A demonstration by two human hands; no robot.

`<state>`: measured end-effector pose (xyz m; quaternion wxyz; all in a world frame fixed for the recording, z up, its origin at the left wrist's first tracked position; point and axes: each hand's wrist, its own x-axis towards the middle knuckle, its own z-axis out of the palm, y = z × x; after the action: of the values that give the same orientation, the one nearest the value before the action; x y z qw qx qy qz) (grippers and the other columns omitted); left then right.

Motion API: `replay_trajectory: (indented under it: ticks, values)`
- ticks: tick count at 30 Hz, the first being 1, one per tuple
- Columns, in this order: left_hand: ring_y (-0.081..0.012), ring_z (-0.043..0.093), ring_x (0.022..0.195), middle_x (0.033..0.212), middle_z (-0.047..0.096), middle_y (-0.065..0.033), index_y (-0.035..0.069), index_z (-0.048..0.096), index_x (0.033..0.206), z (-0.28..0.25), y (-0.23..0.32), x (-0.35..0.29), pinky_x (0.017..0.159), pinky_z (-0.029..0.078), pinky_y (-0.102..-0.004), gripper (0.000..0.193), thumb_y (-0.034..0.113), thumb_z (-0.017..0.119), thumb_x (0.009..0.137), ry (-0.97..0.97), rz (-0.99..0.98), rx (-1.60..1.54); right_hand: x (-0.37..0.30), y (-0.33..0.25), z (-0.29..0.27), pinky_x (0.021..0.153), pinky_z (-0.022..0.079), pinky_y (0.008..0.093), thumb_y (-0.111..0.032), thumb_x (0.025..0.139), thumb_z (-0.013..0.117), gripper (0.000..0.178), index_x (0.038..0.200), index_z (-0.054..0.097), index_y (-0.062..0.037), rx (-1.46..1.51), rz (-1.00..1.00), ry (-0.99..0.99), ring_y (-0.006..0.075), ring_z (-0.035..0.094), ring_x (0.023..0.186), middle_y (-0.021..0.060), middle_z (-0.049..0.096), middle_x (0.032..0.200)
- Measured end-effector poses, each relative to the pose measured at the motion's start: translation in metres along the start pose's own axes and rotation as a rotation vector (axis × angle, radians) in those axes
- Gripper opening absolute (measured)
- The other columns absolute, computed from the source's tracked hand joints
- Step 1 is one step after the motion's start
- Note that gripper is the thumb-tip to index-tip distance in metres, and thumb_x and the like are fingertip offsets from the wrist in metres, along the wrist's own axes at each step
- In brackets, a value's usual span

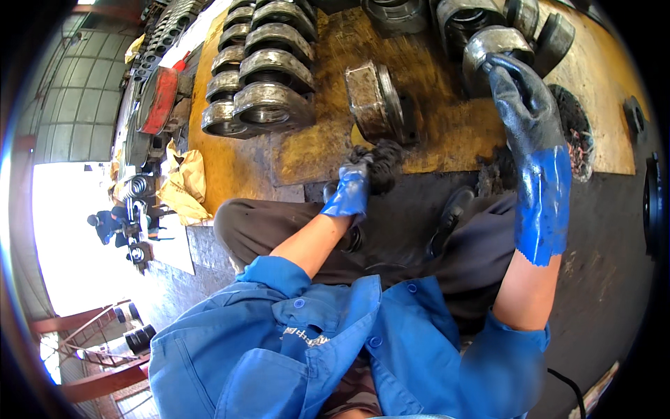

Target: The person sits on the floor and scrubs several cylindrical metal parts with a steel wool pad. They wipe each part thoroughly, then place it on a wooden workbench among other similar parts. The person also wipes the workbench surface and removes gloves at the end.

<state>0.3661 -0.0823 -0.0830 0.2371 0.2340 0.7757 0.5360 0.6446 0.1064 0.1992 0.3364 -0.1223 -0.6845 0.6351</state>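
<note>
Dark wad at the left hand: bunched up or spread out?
Bunched up: the dark wad shows as one compact, shaggy clump against the left hand.

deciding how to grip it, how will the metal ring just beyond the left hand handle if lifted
The metal ring is probably heavy and stiff, judging by its broad metal band. The brownish grime on its outside could make it slippery.

Lone ring (367, 101) blocks — gaps either side.
</note>
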Motion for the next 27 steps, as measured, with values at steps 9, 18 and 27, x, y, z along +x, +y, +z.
replay_trajectory:
  ticks: [9,18,27]
  values:
    - [-0.0300,0.060,0.123,0.133,0.061,-0.0220,0.002,0.063,0.124,0.044,0.132,-0.014,0.102,0.047,-0.0360,0.031,0.017,0.053,0.098,-0.717,0.518,0.967,-0.034,0.047,-0.057,0.072,0.055,0.0375,-0.018,0.102,0.061,0.026,0.106,0.067,0.0066,0.319,-0.013,-0.600,0.0328,0.072,0.086,0.0225,0.072,0.097]
    - [-0.0305,0.056,0.128,0.140,0.058,-0.0169,0.004,0.055,0.138,0.085,-0.033,0.064,0.110,0.042,-0.0377,0.044,0.025,0.053,0.098,-0.770,0.101,1.397,-0.029,0.062,-0.055,0.062,0.054,0.0392,-0.013,0.102,0.059,0.022,0.098,0.067,0.0071,0.444,0.043,-0.710,0.0378,0.071,0.076,0.0233,0.071,0.087]
    - [-0.0306,0.054,0.130,0.143,0.056,-0.0155,0.006,0.053,0.141,0.030,0.009,0.027,0.112,0.040,-0.0379,0.048,0.028,0.053,0.098,-0.457,0.205,0.940,-0.011,0.024,-0.048,0.061,0.052,0.0343,-0.015,0.100,0.063,0.019,0.102,0.068,0.0031,0.025,0.053,-0.147,0.0263,0.066,0.072,0.0144,0.069,0.082]
